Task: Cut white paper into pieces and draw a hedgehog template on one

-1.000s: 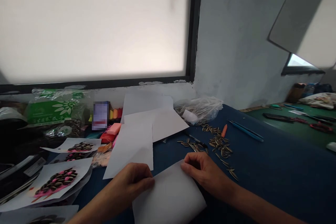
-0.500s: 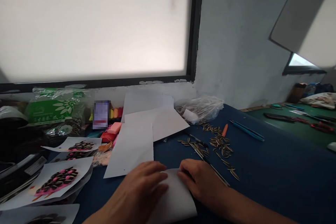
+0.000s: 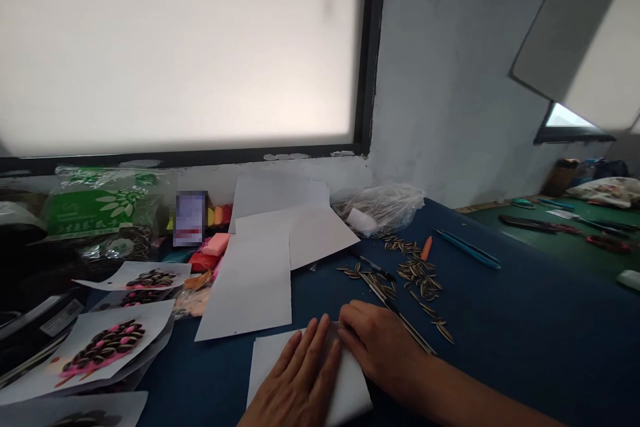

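Paper (image 3: 261,370) is being held on the blue tabletop (image 3: 525,333), at the near side, beneath both hands. Two layers seem to be showing at its left edge, so it is probably being kept doubled over. By the left hand (image 3: 300,377), laid flat with the fingers stretched and slightly parted, the upper layer is being covered, presumably so that it is kept from springing up. By the right hand (image 3: 383,347), curled at the far right corner, the edge is apparently being steadied; whether it is being pinched cannot be told, as the fingertips are hidden. Loose sheets (image 3: 250,287) are lying just beyond the left hand, seemingly within easy reach. Striped seeds (image 3: 420,275) and blue tweezers (image 3: 485,260) are lying farther right, perhaps so that the paper is not being crowded.
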Available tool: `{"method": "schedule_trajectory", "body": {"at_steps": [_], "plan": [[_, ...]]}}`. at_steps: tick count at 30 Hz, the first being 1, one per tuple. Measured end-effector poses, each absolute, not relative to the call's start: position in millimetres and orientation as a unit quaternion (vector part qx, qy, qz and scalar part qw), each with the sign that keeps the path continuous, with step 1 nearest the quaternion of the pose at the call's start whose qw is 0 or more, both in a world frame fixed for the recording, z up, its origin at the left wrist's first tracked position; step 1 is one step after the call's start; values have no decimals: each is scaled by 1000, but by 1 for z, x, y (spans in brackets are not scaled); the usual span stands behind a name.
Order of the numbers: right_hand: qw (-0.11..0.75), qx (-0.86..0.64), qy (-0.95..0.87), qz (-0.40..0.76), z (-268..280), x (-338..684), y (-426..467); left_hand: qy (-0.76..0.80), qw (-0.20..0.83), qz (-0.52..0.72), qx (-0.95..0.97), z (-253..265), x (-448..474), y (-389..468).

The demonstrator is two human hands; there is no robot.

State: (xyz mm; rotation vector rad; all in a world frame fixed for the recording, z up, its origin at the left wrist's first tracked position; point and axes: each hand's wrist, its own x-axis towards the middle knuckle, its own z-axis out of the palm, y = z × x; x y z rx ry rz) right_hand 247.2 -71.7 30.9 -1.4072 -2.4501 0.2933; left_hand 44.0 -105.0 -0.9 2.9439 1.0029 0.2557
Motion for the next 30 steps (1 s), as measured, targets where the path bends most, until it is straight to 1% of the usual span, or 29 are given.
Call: {"method": "schedule_trajectory", "body": {"at_steps": [5,9,13,16,18,21,24,27,28,30], "plan": [[158,-494,-847,116,33,248,-71,349,16,104,931,-9,43,-104],[176,-491,-841,143,34,250,-71,374,-10,118,920,-14,40,-102],[160,-500,-839,142,35,248,-71,394,-36,90,914,-14,38,-102],[154,-502,-841,132,36,247,-72,400,-18,71,914,-20,38,-100],[167,-495,-841,140,36,248,-72,409,6,80,909,-27,38,-98],[221,-465,-838,180,37,252,-72,424,51,143,893,-27,35,-97],[285,-432,-821,240,40,257,-70,490,134,250,824,-4,28,-96],[325,-417,-786,320,45,260,-69,524,176,281,785,30,21,-92],[334,-413,-773,347,47,260,-69,540,209,277,767,41,19,-89],[349,-403,-750,391,51,260,-69,556,317,255,724,56,17,-85]]}}
